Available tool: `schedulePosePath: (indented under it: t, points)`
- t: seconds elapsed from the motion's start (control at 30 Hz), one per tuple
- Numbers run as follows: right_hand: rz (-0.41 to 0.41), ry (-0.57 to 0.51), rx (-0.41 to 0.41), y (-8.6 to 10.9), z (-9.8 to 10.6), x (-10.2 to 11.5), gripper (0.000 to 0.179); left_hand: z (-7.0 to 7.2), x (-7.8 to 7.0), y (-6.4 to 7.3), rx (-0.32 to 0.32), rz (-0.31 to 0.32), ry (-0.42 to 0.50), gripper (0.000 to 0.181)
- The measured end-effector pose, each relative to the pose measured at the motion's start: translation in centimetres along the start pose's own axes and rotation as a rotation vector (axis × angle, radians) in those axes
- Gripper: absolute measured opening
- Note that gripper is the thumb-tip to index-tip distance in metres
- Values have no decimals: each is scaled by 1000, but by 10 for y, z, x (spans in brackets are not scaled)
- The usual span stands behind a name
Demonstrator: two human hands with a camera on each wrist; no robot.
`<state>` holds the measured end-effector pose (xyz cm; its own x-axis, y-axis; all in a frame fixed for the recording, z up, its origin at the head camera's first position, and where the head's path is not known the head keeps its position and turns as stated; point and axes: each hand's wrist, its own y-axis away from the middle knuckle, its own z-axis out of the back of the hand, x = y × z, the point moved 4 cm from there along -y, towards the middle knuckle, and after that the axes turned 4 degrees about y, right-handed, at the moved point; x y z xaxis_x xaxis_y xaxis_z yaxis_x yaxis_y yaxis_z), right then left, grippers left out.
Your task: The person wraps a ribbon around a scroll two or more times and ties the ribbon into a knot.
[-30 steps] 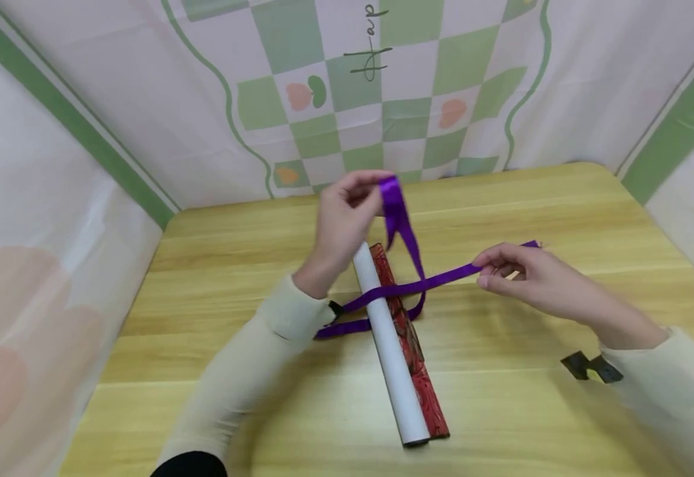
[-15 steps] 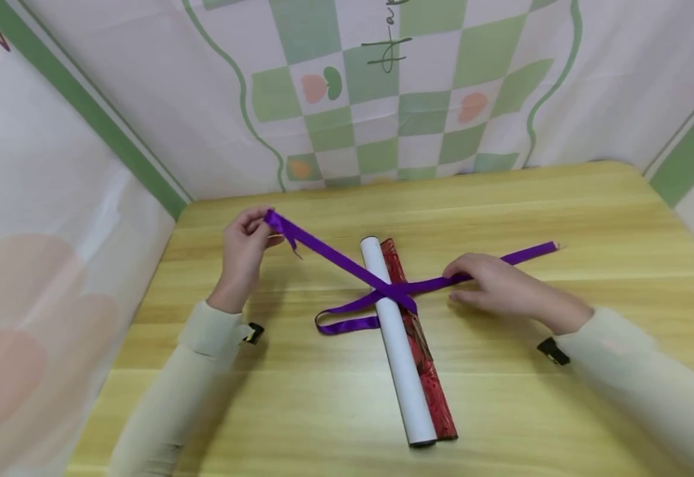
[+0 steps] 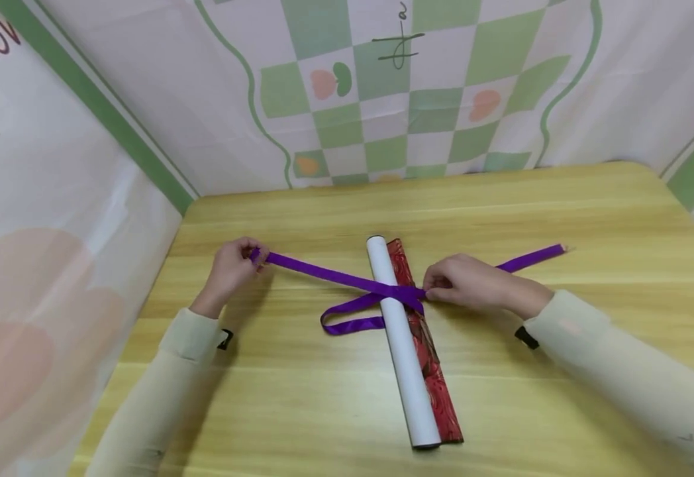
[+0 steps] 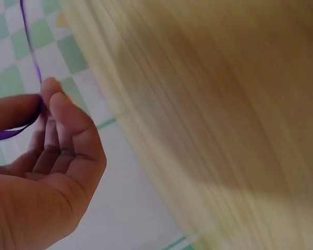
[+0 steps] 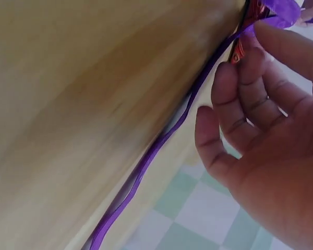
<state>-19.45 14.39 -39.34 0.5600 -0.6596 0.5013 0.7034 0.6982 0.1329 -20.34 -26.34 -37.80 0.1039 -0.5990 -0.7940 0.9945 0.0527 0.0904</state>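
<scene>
Across the table runs a purple ribbon (image 3: 323, 272), crossing over a white paper roll (image 3: 403, 371) whose red patterned edge (image 3: 440, 397) lies flat along its right side. My left hand (image 3: 232, 268) pinches one ribbon end between thumb and fingertips, left of the roll; the left wrist view shows the thumb pressing the ribbon (image 4: 27, 39) on the fingers. Just right of the roll, my right hand (image 3: 472, 281) pinches the ribbon close to the crossing, and its tail extends beyond the hand. A ribbon loop rests left of the roll. The ribbon beneath the roll is hidden.
The wooden table (image 3: 299, 397) meets a checked green-and-white cloth (image 3: 383, 99) at its back edge. Another printed cloth (image 3: 37, 199) hangs along the left side.
My left hand has carried its ribbon end from above the roll far to the left and down, straightening it. My right hand has slid left along the ribbon toward the roll.
</scene>
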Motion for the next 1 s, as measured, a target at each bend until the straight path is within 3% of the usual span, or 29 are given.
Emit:
schedulePosePath:
  t: [0.17, 0.27, 0.33, 0.43, 0.53, 0.57, 0.63, 0.73, 0.8, 1.0]
  points:
    - [7, 19, -7, 4, 2, -7, 5, 9, 9, -3, 56, -1, -138, 23]
    - [19, 45, -19, 6, 1, -9, 6, 14, 13, -5, 60, -33, -234, 21]
    - [29, 64, -17, 5, 1, -9, 2, 17, 11, -2, 33, -80, -337, 23]
    - [18, 75, -7, 5, 3, -8, 11, 10, -6, 11, -38, -237, -552, 26]
    - [-12, 77, -18, 9, 10, -10, 10, -15, -34, 32, -14, -417, -645, 31]
    - [-20, 76, -27, 11, 12, -11, 9, -27, -44, 38, 26, -477, -651, 34]
    - [-35, 83, -48, 15, 17, -15, 7, -53, -60, 49, 157, -539, -621, 39]
    - [-44, 109, -73, 21, 23, -24, 7, -87, -73, 60, 326, -583, -635, 50]
    - [-49, 134, -74, 26, 25, -32, 7, -103, -79, 65, 385, -596, -651, 61]
    - [-125, 237, -42, 54, 33, -62, 4, -129, -89, 69, 443, -608, -660, 99]
